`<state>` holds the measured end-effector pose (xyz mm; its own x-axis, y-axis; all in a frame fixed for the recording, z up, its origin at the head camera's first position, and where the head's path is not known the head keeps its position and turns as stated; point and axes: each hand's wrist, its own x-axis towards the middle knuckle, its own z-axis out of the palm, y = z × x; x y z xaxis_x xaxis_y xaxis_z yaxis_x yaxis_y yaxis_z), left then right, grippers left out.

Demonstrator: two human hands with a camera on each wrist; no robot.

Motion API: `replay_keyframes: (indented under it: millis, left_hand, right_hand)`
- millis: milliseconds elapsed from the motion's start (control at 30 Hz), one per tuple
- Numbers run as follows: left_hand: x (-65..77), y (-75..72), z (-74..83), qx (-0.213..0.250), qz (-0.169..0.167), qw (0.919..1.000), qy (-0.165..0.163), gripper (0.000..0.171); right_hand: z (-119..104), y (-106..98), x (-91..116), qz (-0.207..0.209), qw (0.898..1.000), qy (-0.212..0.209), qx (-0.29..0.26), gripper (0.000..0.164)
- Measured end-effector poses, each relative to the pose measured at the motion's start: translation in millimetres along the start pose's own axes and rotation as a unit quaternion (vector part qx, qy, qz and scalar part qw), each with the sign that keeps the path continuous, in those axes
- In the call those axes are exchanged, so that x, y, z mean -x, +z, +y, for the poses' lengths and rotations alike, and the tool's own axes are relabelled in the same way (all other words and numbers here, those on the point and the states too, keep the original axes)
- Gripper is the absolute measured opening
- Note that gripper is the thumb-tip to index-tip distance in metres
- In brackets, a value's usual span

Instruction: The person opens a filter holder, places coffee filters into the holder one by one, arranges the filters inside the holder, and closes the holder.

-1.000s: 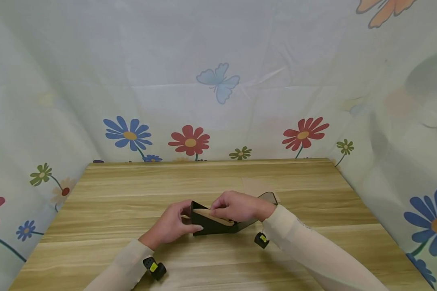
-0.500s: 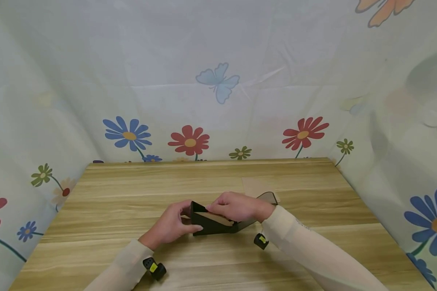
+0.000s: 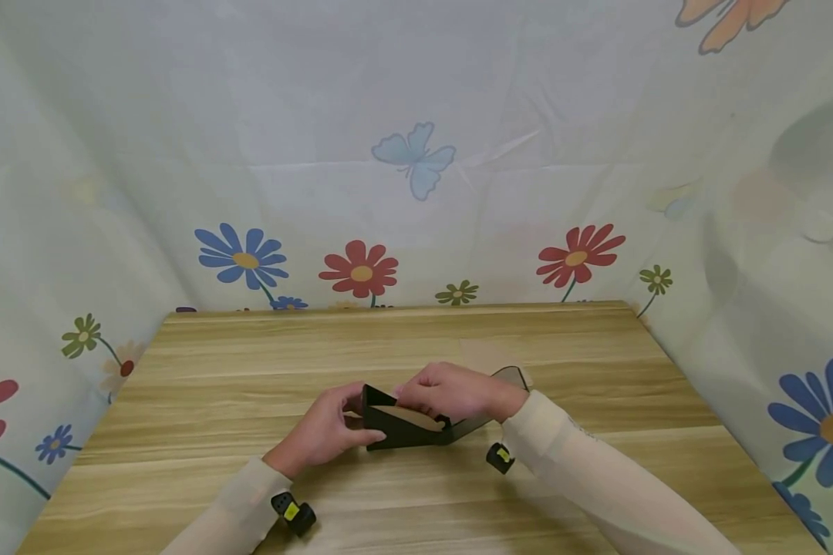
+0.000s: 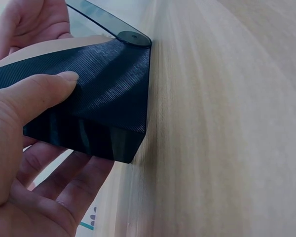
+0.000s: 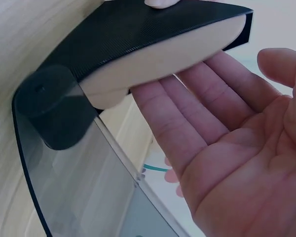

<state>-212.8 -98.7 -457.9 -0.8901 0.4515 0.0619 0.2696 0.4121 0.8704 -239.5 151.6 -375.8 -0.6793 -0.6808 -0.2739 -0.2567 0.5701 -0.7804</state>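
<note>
A black wedge-shaped box (image 3: 403, 432) with fine ribbed walls stands on the table in the head view. Its hinged smoky clear lid (image 5: 74, 187) is swung back to the right. Tan paper-like pieces (image 5: 172, 54) with a curved edge sit inside the box. My left hand (image 3: 319, 432) grips the box's left end, thumb on the near wall and fingers around the far side. My right hand (image 3: 451, 389) reaches over the opening. In the right wrist view its fingers (image 5: 163, 108) lie straight against the paper's far side, the tips hidden and the thumb apart.
The wood-grain table (image 3: 284, 347) extends around the box. A pale tan flat piece (image 3: 482, 353) lies behind the right hand, partly covered by the lid. Behind the table hangs a flower-printed curtain (image 3: 305, 185).
My right fingers have shifted slightly toward the far side of the box, away from the paper's near face. The paper's left end sits a little lower. The left hand and box stay put.
</note>
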Motion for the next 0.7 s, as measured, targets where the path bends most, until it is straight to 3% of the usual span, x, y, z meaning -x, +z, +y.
replay_keyframes:
  millis: [167,500,700]
  left_hand:
    - [0.0,-0.1,2.4,0.003,0.000,1.0000,-0.008,0.036]
    - [1.0,0.3,3.4,0.010,-0.004,0.9999,-0.008,0.038]
    - [1.1,0.6,2.5,0.008,-0.004,1.0000,-0.005,0.038]
  right_hand:
    - [-2,-10,5,0.003,1.000,-0.007,-0.029,0.036]
    - [-9,-35,17,0.022,0.999,-0.035,-0.007,0.027]
    - [-7,-49,23,0.032,0.998,-0.053,-0.022,0.026]
